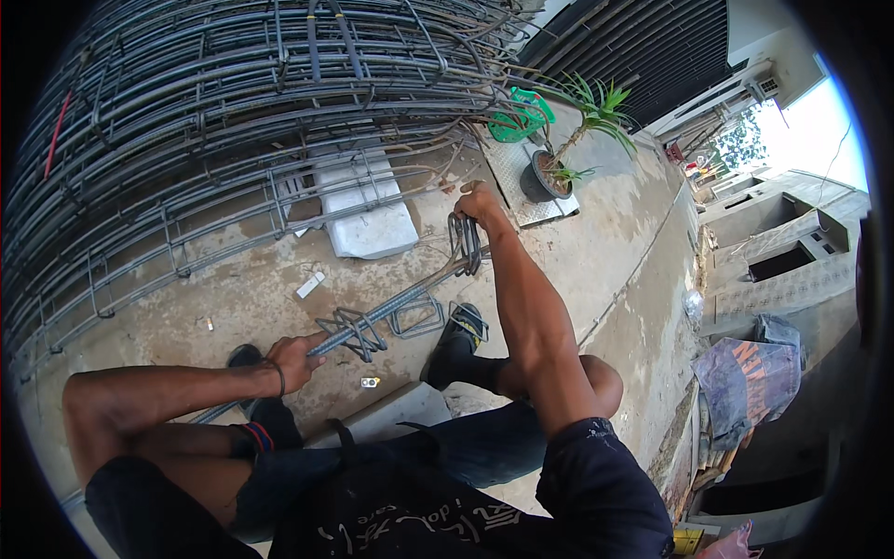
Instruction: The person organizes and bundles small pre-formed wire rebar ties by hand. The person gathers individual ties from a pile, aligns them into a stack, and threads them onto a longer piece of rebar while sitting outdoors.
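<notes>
My left hand (293, 361) is wrapped round a bundle of ribbed steel rebars (395, 306), which runs slanting from lower left to upper right across my front. A few bent wire stirrups (358, 335) hang around the bars just beyond that hand. My right hand (478, 203), arm stretched forward, is closed on the top of a cluster of rectangular steel stirrups (468, 250) near the far end of the bars. Another stirrup (419, 317) lies beside the bundle, close to my sandalled foot (458, 337).
Long rebar cages (214, 102) are stacked at the far left, with a long-handled tool (335, 47) on top. Beneath them sits a white block (371, 224). A potted plant (545, 177) and a green plastic basket (520, 115) stand ahead. A small tape measure (371, 383) lies on the concrete.
</notes>
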Demonstrator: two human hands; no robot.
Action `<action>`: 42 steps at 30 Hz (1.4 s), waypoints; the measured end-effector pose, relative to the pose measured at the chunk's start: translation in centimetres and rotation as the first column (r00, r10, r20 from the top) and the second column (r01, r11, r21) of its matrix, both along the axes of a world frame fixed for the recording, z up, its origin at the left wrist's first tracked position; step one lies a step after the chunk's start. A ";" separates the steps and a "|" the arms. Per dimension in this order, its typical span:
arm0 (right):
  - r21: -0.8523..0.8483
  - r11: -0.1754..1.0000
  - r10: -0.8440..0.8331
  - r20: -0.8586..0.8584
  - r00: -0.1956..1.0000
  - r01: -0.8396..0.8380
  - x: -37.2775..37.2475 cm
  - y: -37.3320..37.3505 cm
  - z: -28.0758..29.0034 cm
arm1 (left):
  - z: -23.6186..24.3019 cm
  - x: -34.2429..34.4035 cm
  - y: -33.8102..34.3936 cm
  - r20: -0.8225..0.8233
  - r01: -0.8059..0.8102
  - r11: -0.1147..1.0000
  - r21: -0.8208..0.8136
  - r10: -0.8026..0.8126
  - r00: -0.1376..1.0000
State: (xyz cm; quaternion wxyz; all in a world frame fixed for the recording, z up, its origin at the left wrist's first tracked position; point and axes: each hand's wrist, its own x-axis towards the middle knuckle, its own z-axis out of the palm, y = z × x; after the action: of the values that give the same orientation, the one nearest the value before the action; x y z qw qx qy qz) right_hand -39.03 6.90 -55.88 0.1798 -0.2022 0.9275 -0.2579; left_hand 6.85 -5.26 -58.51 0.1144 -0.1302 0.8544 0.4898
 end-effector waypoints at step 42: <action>0.218 0.565 0.815 -0.296 0.498 -0.796 16.7 4.3 7.0 | 1.2 -2.3 -4.5 0.508 -0.160 0.947 0.280 -0.005 0.861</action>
State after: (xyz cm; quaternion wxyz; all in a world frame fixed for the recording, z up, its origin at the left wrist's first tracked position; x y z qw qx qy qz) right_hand -22.35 11.18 -48.88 0.1090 -0.6499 0.7481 -0.0776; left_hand 4.55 -9.77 -57.32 0.3317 -0.2681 0.7005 0.5722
